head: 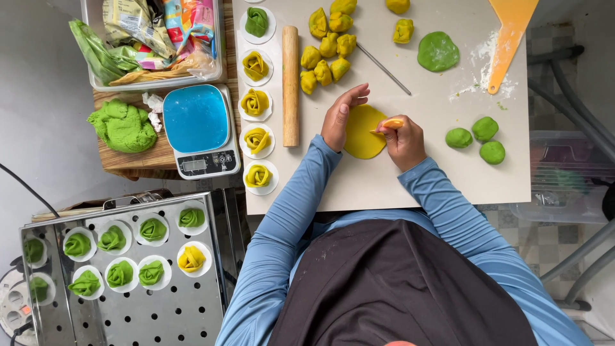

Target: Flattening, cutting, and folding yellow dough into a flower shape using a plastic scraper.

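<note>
Right now the right hand (405, 138) has its fingers (387, 126) pinched on a small orange cutter (391, 123) at the edge of a flat yellow dough disc (362, 134). Left hand (339, 115), fingers loose, presses the disc's left side. Disc lies mid-desk (448, 173), wooden rolling pin (290, 83) just left; three green dough balls (477, 136) sit well to the right.

Hidden in part under both hands (337, 117) (402, 138): the flat yellow dough disc (362, 134). Mostly covered by fingers: a small orange tool (392, 123). Cut off at the top edge: the orange scraper (509, 32) and snack tub (154, 80). Too small to read: the scale's display (194, 165).
</note>
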